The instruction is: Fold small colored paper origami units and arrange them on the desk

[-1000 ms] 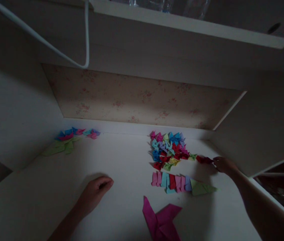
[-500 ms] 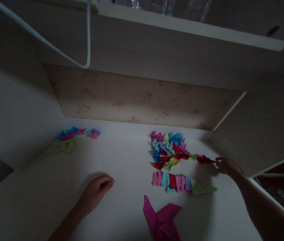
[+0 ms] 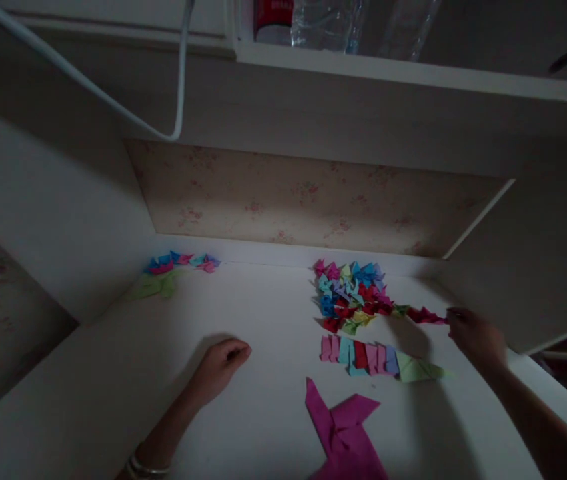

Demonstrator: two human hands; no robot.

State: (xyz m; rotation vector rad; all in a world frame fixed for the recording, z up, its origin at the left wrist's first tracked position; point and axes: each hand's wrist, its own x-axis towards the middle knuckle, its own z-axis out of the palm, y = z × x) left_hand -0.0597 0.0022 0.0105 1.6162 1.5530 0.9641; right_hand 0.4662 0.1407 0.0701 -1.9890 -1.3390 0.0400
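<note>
White desktop (image 3: 268, 413): nearest, a large magenta paper figure (image 3: 346, 427); then the left hand (image 3: 221, 365), loosely curled, apparently empty. Farther, the right hand (image 3: 476, 340) touches a small pink folded piece (image 3: 432, 317), grip unclear; positioning it seems underway, calling for light fingers. Beyond, a colourful paper cluster (image 3: 365, 292).

Home, white desk (image 3: 263, 300), floral wallpaper (image 3: 273, 203), shelf (image 3: 413, 75)

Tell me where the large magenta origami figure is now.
In the head view, the large magenta origami figure lies at the bottom edge, right of centre, below the row of flat folded papers and right of the left hand.
</note>
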